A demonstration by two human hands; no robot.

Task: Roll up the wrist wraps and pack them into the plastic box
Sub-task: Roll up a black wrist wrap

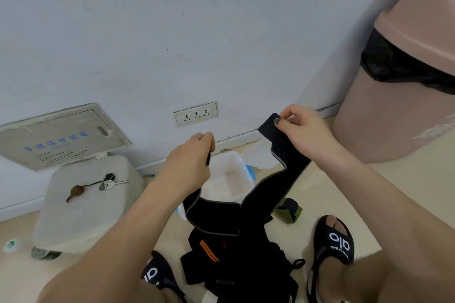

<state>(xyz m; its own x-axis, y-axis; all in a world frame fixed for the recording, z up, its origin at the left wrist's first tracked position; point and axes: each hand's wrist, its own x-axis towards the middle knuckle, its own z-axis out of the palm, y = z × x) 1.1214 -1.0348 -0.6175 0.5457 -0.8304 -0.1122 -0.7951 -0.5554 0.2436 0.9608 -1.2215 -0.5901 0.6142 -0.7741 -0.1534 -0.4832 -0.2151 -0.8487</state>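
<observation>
Fingers of the right hand pinched one end of a long black fabric wrist wrap; the left hand gripped the other end, the strip sagging at centre frame. Below lay a heap of black wraps. Beyond, the translucent plastic box sat on the floor.

The translucent white plastic box on the floor is half hidden behind the left hand and the long black wrist wrap. The left fingers curl out of sight. The pink bin runs off the right edge. The blue lettering on the grey wall panel is too blurred to read.
</observation>
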